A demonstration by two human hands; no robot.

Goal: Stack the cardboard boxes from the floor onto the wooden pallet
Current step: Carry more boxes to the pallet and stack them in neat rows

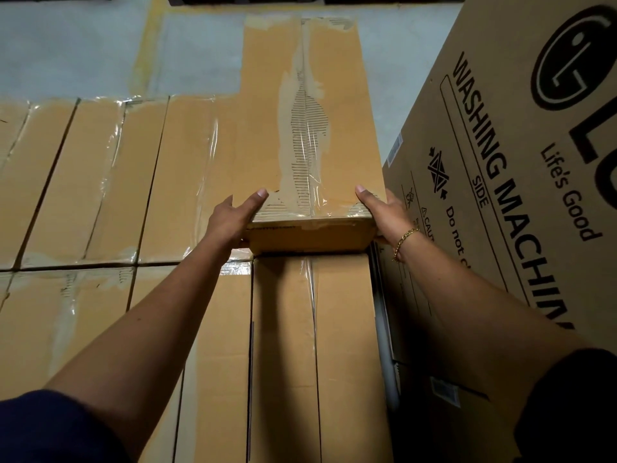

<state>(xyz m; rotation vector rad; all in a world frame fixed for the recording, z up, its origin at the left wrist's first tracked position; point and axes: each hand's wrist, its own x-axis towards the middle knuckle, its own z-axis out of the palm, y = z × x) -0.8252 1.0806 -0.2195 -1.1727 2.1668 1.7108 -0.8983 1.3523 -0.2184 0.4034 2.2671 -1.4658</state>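
A long cardboard box (310, 111) with torn tape down its top seam lies on the layer of stacked boxes (100, 182), reaching away from me. My left hand (233, 217) grips its near left corner, thumb on top. My right hand (384, 212) grips the near right corner, thumb on top and fingers down the side. A gold bracelet circles my right wrist. The pallet itself is hidden under the stack.
A tall washing-machine carton (521, 162) stands close on the right, leaving a narrow gap beside the stack. Grey concrete floor (83, 48) with a faded yellow line shows beyond the boxes. More taped boxes (300, 345) lie directly under my arms.
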